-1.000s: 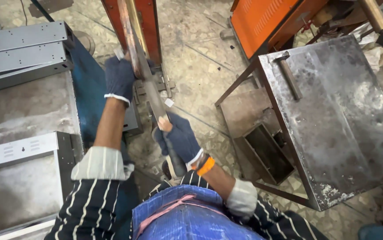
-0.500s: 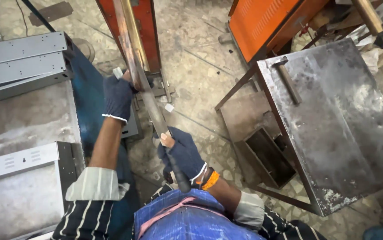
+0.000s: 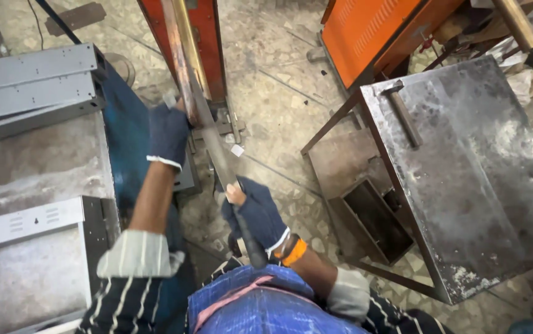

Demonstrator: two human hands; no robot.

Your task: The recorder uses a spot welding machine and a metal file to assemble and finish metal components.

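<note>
**Head view: a long file held at both ends against an upright metal bar**

Head view, centre of the frame: the left hand in a dark blue fingerless glove [image 3: 167, 133] is closed over the far end of a long grey steel file [image 3: 214, 145], and the right hand in a matching dark blue glove [image 3: 255, 213] is clamped round the file's dark handle near the lower centre. The file runs diagonally from there up to the brassy upright metal bar [image 3: 180, 55] fixed to the orange-red steel post [image 3: 207, 43] at top centre, and appears to lie against it.

What could go wrong, as I judge it: the bare fingertips poke out of both gloves, and the left ones sit just beside the bar's edge; a slip of the file off the narrow bar could drive them into that edge. The right wrist is bent close to the body, so a sudden release could send the handle back toward the blue apron [image 3: 248, 306] (the grip itself looks firm).

Around: grey sheet-metal panels [image 3: 28, 80] stacked at upper left crowd the left elbow. At right stands a stained steel work table [image 3: 476, 179] with a hammer [image 3: 402, 114] lying on it, well apart from the hands. An orange machine cabinet [image 3: 371, 31] fills the upper right.
</note>
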